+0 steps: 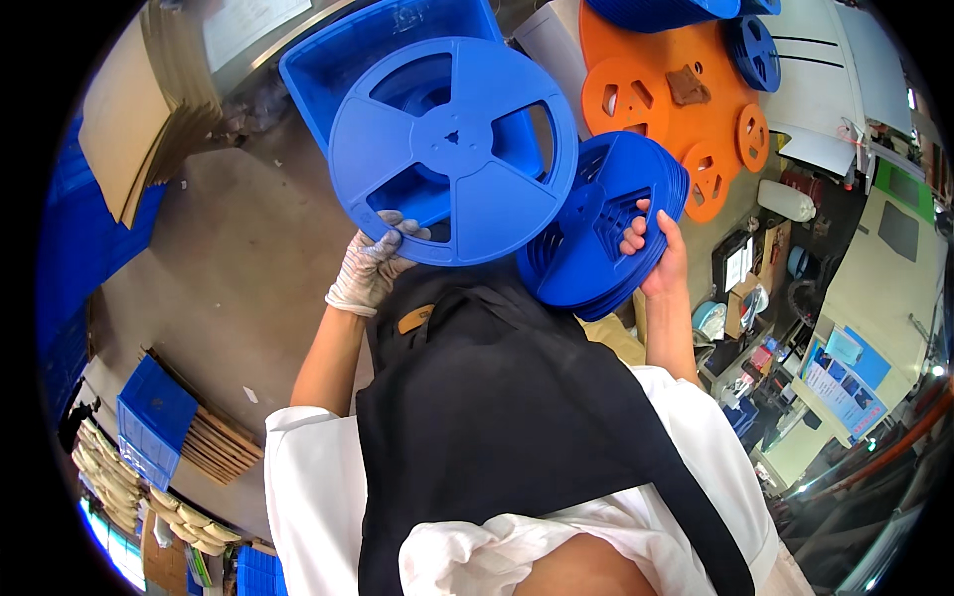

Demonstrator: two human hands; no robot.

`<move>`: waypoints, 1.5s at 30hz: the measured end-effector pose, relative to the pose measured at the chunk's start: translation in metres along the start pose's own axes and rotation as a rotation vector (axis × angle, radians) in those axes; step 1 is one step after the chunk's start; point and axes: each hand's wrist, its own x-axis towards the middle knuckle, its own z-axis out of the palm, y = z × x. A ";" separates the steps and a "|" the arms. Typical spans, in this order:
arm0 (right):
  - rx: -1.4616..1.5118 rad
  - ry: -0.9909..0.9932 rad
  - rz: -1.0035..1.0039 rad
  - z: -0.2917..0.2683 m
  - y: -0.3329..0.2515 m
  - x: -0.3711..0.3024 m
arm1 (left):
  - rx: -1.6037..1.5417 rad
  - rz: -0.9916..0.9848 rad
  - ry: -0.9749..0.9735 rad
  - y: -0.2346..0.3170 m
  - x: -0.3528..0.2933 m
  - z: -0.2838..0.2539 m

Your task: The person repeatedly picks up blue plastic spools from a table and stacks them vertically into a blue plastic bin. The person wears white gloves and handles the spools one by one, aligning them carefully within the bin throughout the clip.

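My left hand (376, 260), in a whitish glove, is closed on the lower left rim of a large blue plastic reel disc (502, 204). The disc has cut-out windows and a small hole at its hub, and it faces up at me. To its right, my bare right hand (661, 248) grips the edge of a stack of similar blue reel discs (596, 260), fingers through a window. The single disc overlaps the left side of that stack. Behind the single disc is a blue plastic bin (328, 74), partly hidden by it.
An orange surface (636, 40) at the far right carries orange reel discs (624, 97), a brown cloth (688, 87) and more blue discs (752, 52). Cardboard sheets (139, 109) stand at the far left. Blue crates (154, 407) and a machine (884, 258) flank me.
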 end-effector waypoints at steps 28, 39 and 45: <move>0.462 -0.640 -0.027 0.006 -0.024 -0.016 | 2.088 0.922 -0.582 -0.022 0.050 0.079; 0.520 -0.745 0.056 0.056 -0.025 0.004 | 2.134 1.154 -0.551 0.003 0.012 0.071; 0.051 -0.406 0.000 0.071 -0.029 0.006 | 1.504 0.562 -0.260 0.001 -0.020 0.051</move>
